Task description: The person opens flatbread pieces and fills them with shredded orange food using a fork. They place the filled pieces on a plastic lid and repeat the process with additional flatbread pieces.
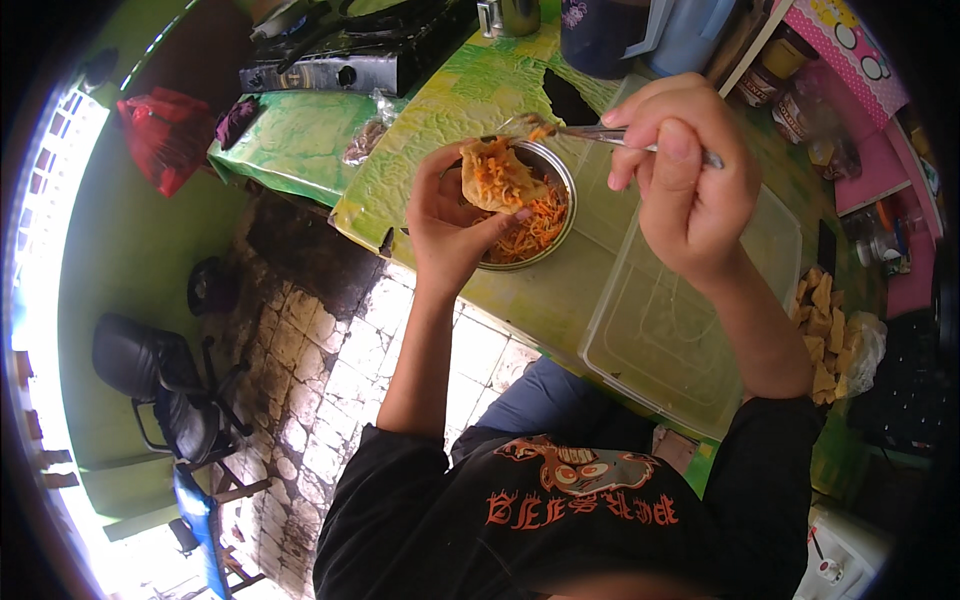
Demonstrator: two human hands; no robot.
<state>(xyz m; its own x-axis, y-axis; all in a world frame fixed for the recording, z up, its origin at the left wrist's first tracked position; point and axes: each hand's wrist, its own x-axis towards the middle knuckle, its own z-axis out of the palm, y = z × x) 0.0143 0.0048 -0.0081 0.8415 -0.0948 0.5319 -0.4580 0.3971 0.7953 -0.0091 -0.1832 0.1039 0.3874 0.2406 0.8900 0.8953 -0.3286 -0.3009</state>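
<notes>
Plainly, lettered shirt (590,545), utensil (590,133) in right hand (690,175)

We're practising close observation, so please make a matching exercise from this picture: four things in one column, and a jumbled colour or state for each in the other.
Column one:
1. Left hand
2. Right hand
3. Hanging bag
4. Round bowl

Column two:
A. red
B. holding a filled tan piece
C. containing orange shreds
D. gripping a metal utensil

Pairs: 1-B; 2-D; 3-A; 4-C
</notes>
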